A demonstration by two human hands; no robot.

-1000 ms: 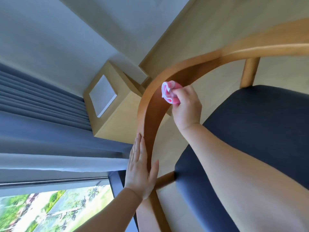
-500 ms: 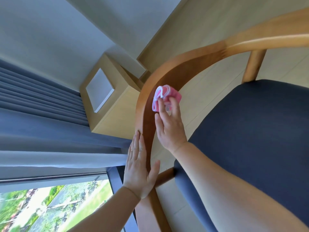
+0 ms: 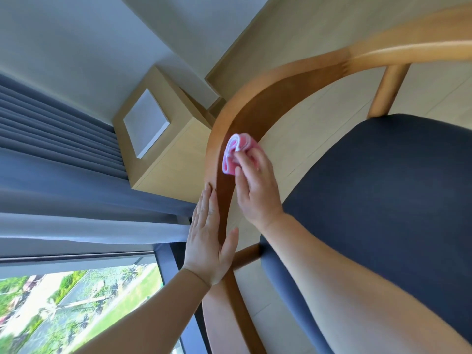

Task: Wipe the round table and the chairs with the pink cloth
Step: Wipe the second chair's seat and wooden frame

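Observation:
A wooden chair with a curved backrest [image 3: 286,83] and a dark blue seat cushion [image 3: 388,190] fills the right of the head view. My right hand [image 3: 258,190] holds the bunched pink cloth [image 3: 236,154] against the inner face of the backrest. My left hand [image 3: 210,241] lies flat with straight fingers on the outer side of the same curved rail, just below the cloth. The round table is not in view.
A light wooden box-shaped cabinet [image 3: 158,131] stands against the wall behind the chair. Blue-grey curtains [image 3: 58,159] hang at the left, with a window [image 3: 76,302] below them. Pale floor shows around the chair's legs [image 3: 388,90].
My right hand has slid the pink cloth down along the backrest curve toward my left hand. The left hand has stayed in place on the rail.

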